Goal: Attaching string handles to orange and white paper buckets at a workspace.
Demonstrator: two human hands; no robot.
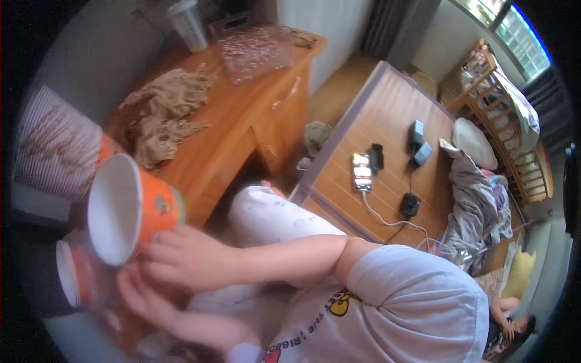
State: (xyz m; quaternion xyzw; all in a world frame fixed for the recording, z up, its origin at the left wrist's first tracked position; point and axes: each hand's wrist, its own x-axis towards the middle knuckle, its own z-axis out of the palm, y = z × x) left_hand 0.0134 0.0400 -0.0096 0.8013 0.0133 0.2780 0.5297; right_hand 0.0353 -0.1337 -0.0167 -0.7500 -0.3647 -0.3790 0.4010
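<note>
My right hand (181, 257) is closed on the lower side of a large orange paper cup (158, 206), decorated with green. The cup is tilted, so its white inside faces left. Just below, my left hand (142, 296) is close to the cup's underside with fingers loosely stretched; I see nothing in it, though it is blurred. Left of that hand is a second orange paper cup (68, 273) with a white rim, its far part blurred.
A wooden desk (224, 133) bears a tan fringed cloth (169, 109), a patterned clear bag (254, 51) and a lidded plastic cup (187, 25). On a mat-topped bed (339, 193) lie a phone (362, 172) with cable, small boxes (422, 154) and grey bedding (469, 199). Another person (508, 323) is at lower right.
</note>
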